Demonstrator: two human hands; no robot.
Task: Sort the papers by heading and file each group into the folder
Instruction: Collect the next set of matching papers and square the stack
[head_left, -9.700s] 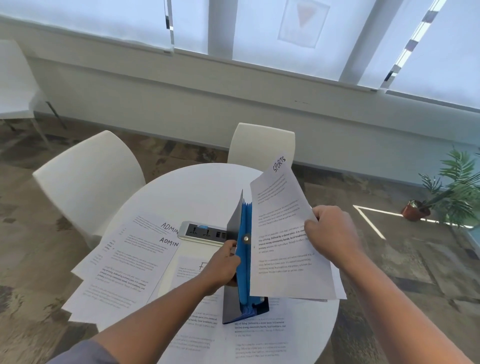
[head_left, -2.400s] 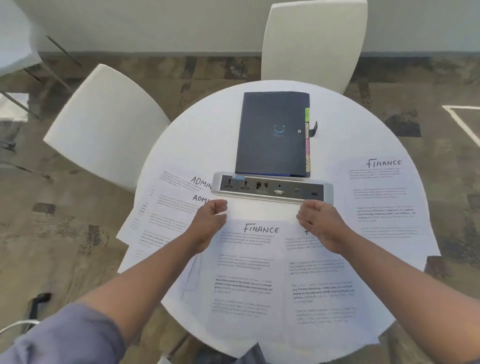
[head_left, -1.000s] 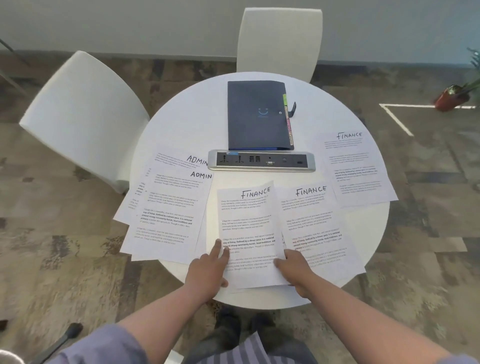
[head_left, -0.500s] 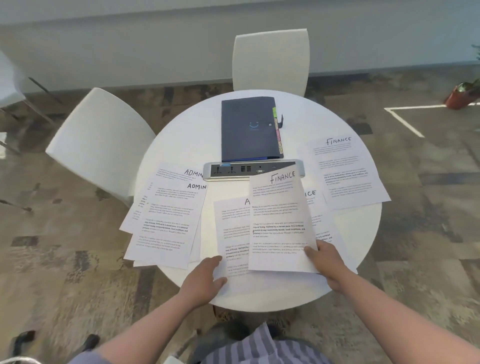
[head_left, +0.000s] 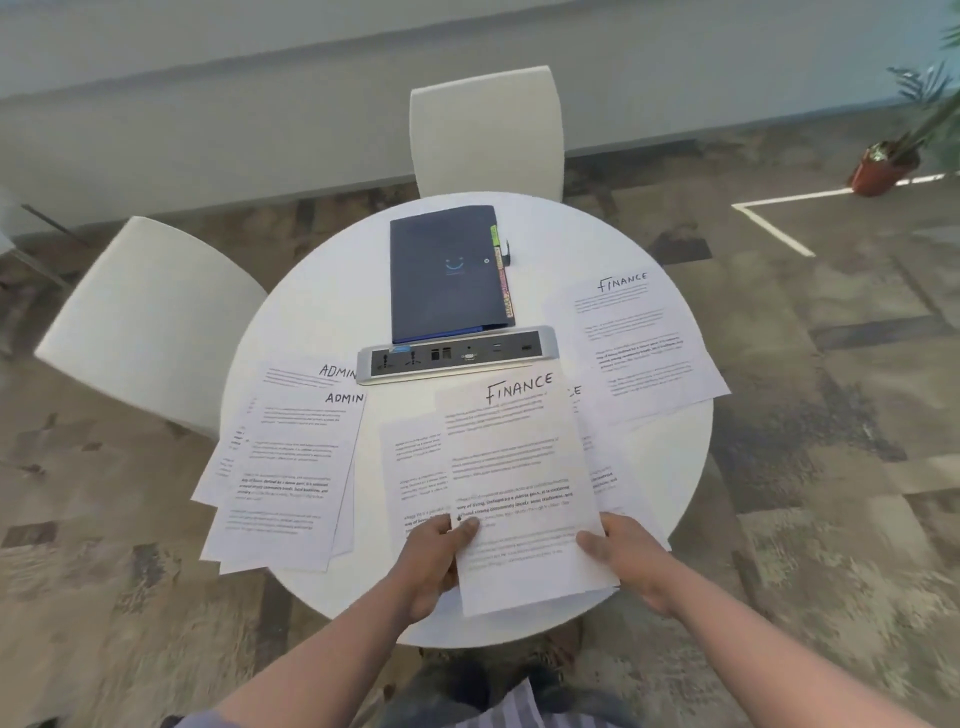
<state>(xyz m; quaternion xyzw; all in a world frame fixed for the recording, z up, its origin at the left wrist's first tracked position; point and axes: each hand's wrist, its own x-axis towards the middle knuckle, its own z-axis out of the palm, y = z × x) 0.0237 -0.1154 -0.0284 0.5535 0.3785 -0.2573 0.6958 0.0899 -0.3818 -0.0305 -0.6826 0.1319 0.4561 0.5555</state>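
Note:
Both my hands hold one white sheet headed FINANCE (head_left: 519, 467) over the near part of the round white table (head_left: 322, 291). My left hand (head_left: 434, 553) pinches its left edge with the thumb on top. My right hand (head_left: 626, 551) grips its lower right edge. Beneath it lie two more sheets, one showing at the left (head_left: 415, 467) and one at the right with only "CE" (head_left: 597, 470) visible. Another FINANCE sheet (head_left: 641, 343) lies at the right. An ADMIN pile (head_left: 288, 467) lies at the left. The dark blue folder (head_left: 447, 275) lies shut at the back.
A silver socket strip (head_left: 457, 356) sits across the table's middle, between the folder and the papers. White chairs stand at the far side (head_left: 485, 130) and the left (head_left: 150, 317). A potted plant (head_left: 888, 161) stands on the floor at the far right.
My left hand left the sheet it pressed flat and took the left edge of the FINANCE sheet held by my right hand. That sheet has come down and shifted right.

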